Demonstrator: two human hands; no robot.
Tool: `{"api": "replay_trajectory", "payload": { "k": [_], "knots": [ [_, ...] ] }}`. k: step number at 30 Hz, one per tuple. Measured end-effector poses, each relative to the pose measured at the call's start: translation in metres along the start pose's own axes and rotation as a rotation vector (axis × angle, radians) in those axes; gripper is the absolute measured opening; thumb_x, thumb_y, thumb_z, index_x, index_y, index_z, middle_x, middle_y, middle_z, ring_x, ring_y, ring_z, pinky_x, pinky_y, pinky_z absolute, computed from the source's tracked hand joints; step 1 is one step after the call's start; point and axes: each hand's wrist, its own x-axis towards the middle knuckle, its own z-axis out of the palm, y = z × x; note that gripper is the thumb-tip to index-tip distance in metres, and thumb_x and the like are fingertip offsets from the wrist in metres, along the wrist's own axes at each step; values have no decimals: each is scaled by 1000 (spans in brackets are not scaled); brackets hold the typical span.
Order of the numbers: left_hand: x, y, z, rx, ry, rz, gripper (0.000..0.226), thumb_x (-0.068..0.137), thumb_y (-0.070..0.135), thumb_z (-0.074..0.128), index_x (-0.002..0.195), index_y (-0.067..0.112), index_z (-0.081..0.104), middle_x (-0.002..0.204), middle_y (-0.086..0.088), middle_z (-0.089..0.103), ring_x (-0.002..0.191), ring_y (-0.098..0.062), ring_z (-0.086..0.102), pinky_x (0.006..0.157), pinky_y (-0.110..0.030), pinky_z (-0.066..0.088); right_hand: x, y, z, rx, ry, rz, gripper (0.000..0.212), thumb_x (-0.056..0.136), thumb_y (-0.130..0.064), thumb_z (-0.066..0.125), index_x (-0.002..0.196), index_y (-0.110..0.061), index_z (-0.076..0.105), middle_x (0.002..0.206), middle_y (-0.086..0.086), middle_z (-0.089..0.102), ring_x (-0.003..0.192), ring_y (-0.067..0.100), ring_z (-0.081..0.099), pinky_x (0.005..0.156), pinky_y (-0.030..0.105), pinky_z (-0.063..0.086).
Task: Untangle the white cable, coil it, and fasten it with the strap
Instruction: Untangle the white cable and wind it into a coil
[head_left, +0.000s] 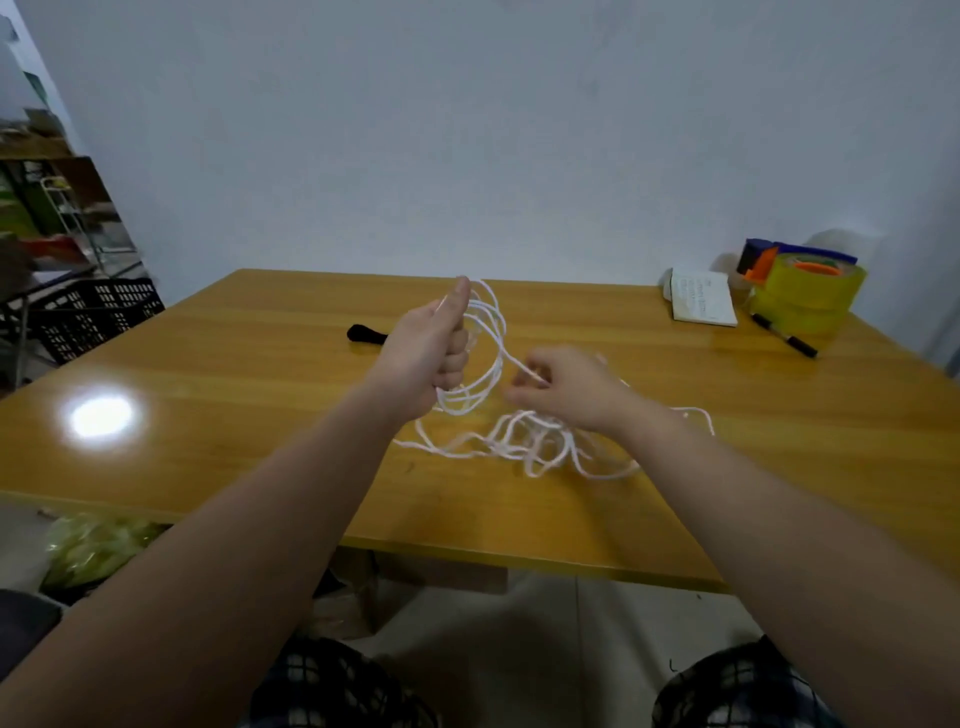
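No words to read. Only tiny blurry print on the white booklet (702, 304), just beside the tape rolls (808, 291).

1. This looks like a plain back-room office or packing room: a bare white painted wall (467, 130) behind a glossy yellow-brown wooden table (260, 364).
2. On the table stand stacked rolls of clear yellowish packing tape (808, 296), a black marker pen (784, 338) and a small white printed notepad (704, 301).
3. A black slatted plastic crate (98, 317) and blurred, cluttered storage shelves (57, 208) stand at the left.
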Motion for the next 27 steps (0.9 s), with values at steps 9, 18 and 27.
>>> {"api": "replay_trajectory", "payload": {
  "k": [9, 18, 27],
  "knots": [
    [10, -5, -28, 9, 465, 15, 40, 97, 38, 49, 65, 18, 37, 56, 0, 19, 27, -6, 17, 38, -10, 15, -26, 56, -49, -691, -156, 176, 75, 73, -85, 19, 80, -24, 62, 83, -5, 56, 95, 20, 51, 95, 46, 26],
    [15, -11, 0, -151, 243, -53, 45, 95, 48, 45, 63, 22, 28, 39, 10, 21, 30, -5, 15, 34, -12, 11, -31, 80, -44, -648, -14, 567, 52, 93, -54, 34, 121, -15, 56, 128, 10, 54, 121, 27, 47, 108, 46, 24],
    [4, 6, 27, -83, -102, -160, 45, 90, 51, 50, 63, 24, 26, 45, 10, 16, 33, -4, 13, 32, -17, 9, -4, -1, -20, 403, 93, -117, 21, 91, -21, 57, 102, -3, 59, 62, -4, 46, 55, 3, 41, 54, 23, 36]
  ]
}}
